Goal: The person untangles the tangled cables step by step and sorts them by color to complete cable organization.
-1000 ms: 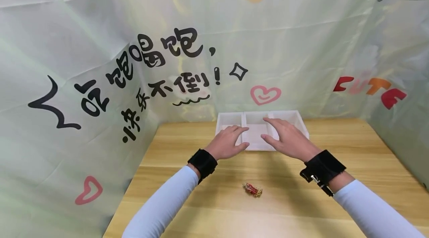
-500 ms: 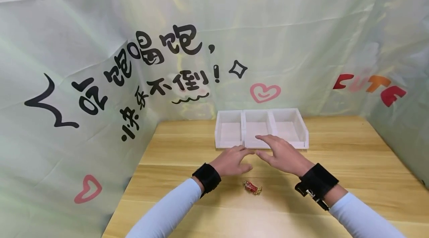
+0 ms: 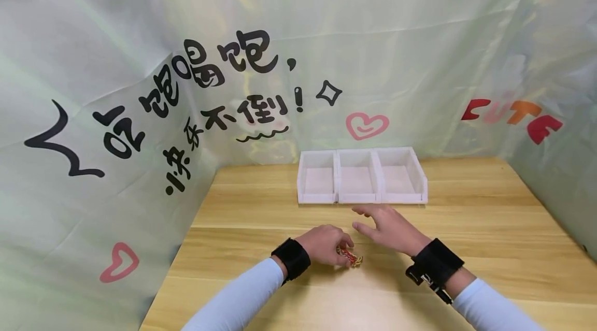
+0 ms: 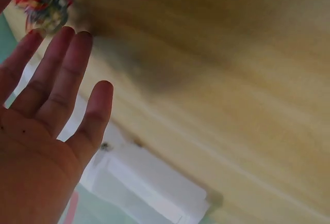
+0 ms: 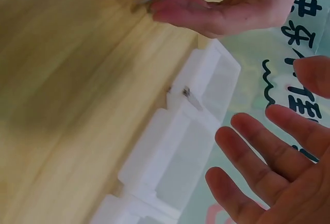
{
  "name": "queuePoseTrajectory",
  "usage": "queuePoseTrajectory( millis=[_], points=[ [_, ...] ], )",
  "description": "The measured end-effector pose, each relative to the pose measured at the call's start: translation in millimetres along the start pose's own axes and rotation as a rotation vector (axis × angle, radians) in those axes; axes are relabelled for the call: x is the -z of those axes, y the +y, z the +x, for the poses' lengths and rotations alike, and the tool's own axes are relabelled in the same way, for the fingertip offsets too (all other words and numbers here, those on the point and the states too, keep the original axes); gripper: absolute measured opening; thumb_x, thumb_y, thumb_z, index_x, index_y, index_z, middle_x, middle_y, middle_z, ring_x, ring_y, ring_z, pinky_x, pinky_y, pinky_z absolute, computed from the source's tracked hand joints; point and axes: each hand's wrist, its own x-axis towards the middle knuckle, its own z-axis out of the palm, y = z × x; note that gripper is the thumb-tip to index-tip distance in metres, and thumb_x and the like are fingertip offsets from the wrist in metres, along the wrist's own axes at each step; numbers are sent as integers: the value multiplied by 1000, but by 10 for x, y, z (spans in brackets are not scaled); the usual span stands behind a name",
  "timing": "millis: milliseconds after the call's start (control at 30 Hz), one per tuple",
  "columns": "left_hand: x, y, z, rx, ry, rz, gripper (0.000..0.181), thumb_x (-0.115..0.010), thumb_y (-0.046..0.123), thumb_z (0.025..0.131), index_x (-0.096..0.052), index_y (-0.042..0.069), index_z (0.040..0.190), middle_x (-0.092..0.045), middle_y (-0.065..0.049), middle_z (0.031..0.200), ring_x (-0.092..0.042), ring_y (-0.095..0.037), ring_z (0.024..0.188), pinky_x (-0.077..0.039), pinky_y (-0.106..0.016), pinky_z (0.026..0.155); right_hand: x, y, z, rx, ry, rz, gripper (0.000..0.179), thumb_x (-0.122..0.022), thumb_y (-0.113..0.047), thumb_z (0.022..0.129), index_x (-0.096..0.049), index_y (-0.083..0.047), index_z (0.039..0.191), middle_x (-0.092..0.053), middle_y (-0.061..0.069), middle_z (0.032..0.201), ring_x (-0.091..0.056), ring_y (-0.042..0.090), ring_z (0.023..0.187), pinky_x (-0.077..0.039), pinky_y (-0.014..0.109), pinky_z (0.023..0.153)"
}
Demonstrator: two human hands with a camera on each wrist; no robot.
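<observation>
Two arms in pale blue sleeves point(image 3: 234, 293) reach in over a wood-grain surface point(image 3: 506, 248), a black band point(image 3: 291, 259) strapped around each wrist. The left hand point(image 3: 325, 245) is low over the surface at a small bundle point(image 3: 352, 257) of red, gold and grey cords, which lies near the middle of the surface, in front of the white bins point(image 3: 356, 199). Thumb and index finger reach to the bundle from either side, while the other three fingers extend, lightly bent and spread in the left wrist view; whether the hand has hold of the bundle cannot be told. Slightly farther off, the right hand point(image 3: 392, 230) hovers above the surface, thumb well apart from loosely extended fingers, its palm bare and holding nothing. Beyond both hands, three bins stand in a row with low front walls, the right one wider than the others, near the far edge of the surface. Behind them hangs a pale green cloth point(image 3: 410, 67), its folds wrapping both sides and printed with black Chinese lettering point(image 3: 261, 108) at left, a pink heart point(image 3: 367, 126) above the bins, and the word "CUTE" point(image 3: 521, 112) in red, pink and orange at right.
</observation>
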Motion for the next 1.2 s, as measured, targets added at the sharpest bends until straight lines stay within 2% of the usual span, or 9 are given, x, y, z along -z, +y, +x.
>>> queuePoseTrajectory(
  millis=[133, 267, 467, 667, 767, 867, 1000, 1100, 1200],
  points=[
    [-71, -12, 4, -27, 24, 23, 20, -72, 37, 79, -67, 26, 94, -58, 21, 84, -48, 8, 74, -44, -12, 67, -65, 6, -46, -20, -32, 49, 35, -62, -32, 89, -62, -9, 115, -65, 5, 109, -59, 18, 90, -53, 37, 72],
    [-104, -23, -1, -24, 65, 11, 10, -65, 34, 84, -67, 27, 91, -58, 22, 83, -47, 10, 74, -43, -12, 66, -115, 5, -95, -29, -76, 87, 30, -62, -33, 90, -63, -11, 111, -67, 6, 103, -58, 12, 83, -54, 35, 68],
    [-58, -21, -27, -3, 142, -40, 11, -56, 33, 91, -66, 29, 87, -56, 22, 79, -47, 9, 70, -43, -12, 64, -150, 7, -143, -26, -80, 93, 24, -65, -26, 87, -66, -9, 104, -67, 3, 95, -58, 10, 80, -53, 35, 69],
    [50, 8, -53, 0, 239, -155, 17, -49, 32, 95, -65, 29, 89, -57, 21, 82, -49, 6, 73, -43, -13, 65, -161, -2, -183, -19, -72, 102, 23, -68, -25, 85, -67, -11, 103, -67, -2, 95, -58, 12, 80, -53, 36, 68],
    [122, 53, -63, 10, 304, -220, 20, -46, 33, 96, -65, 26, 92, -58, 19, 84, -50, 4, 76, -44, -15, 67, -146, -20, -187, 6, -36, 155, 23, -69, -25, 84, -67, -14, 105, -67, -6, 95, -58, 9, 79, -54, 36, 67],
    [171, 112, -73, 33, 374, -331, 23, -44, 37, 97, -64, 25, 95, -60, 17, 87, -53, 2, 79, -47, -18, 68, -119, -44, -184, 15, 32, 223, 20, -69, -26, 85, -67, -19, 104, -66, -10, 93, -57, 6, 75, -54, 34, 64],
    [221, 211, -113, 58, 480, -473, 29, -45, 45, 96, -60, 26, 111, -60, 14, 93, -55, -3, 79, -50, -23, 65, -42, -99, -182, -44, 150, 317, 17, -68, -29, 85, -67, -22, 100, -66, -11, 87, -59, 6, 70, -53, 31, 58],
    [294, 322, -158, 35, 557, -533, 39, -53, 43, 93, -51, 22, 125, -59, 8, 94, -56, -8, 75, -51, -24, 60, 62, -215, -181, -119, 211, 397, 18, -68, -28, 85, -67, -19, 101, -67, -6, 88, -61, 9, 72, -54, 32, 58],
    [453, 494, -230, -24, 631, -571, 41, -62, 31, 90, -50, 15, 126, -59, 2, 91, -56, -12, 72, -52, -25, 58, 206, -426, -180, -159, 210, 492, 20, -65, -21, 88, -66, -10, 104, -68, 3, 93, -63, 14, 77, -55, 33, 62]
  ],
)
